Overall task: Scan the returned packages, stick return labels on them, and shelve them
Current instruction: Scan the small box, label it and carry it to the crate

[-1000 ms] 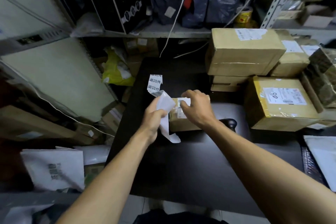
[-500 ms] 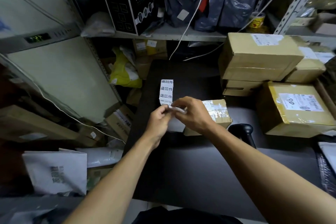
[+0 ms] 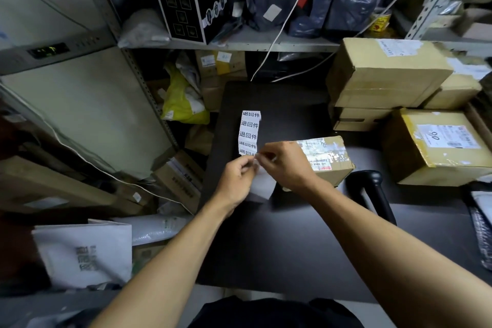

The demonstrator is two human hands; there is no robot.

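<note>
Left hand (image 3: 237, 178) and right hand (image 3: 286, 165): both pinching lower end of return label strip (image 3: 249, 132), fingertips meeting. Strip upright, just left of small package (image 3: 326, 158). Package flat on black table (image 3: 292, 247), touching right hand's far side. Scanner (image 3: 371, 194) right of package.

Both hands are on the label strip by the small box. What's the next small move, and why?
Probably peel one sticker free and press it onto the small box. Both the left hand and the right hand pinch the lower end of the label strip, which stands above the table. The box lies just behind the right hand, and no return label shows on it.
</note>
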